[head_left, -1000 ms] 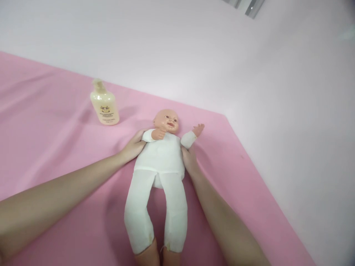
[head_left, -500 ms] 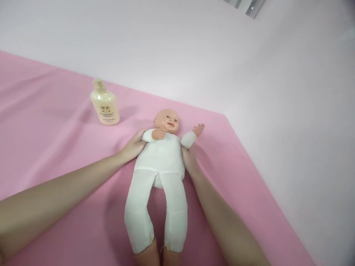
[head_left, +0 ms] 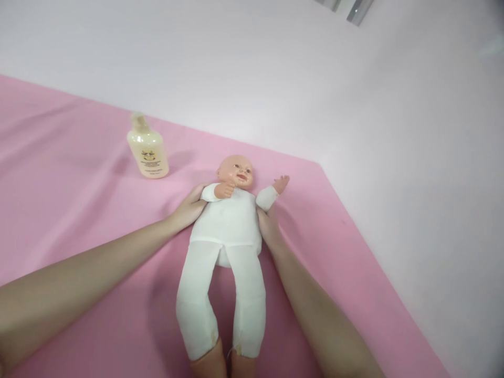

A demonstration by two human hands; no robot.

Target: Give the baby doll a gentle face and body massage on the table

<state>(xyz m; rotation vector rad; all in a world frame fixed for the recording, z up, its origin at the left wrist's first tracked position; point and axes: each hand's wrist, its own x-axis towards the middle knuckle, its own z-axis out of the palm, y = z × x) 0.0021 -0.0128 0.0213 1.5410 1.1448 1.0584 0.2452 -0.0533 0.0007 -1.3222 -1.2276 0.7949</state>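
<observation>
One doll is counted at centre, one bottle at ten o'clock, one pink sheet, and two hands: left hand, right hand.

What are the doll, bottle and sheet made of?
Doll: head and hands look like smooth, slightly glossy plastic or vinyl; the body is matte white cloth, creased, probably stuffed. Bottle: cream, glossy, likely plastic, with a printed label. Sheet: pink fabric with soft folds.
</observation>
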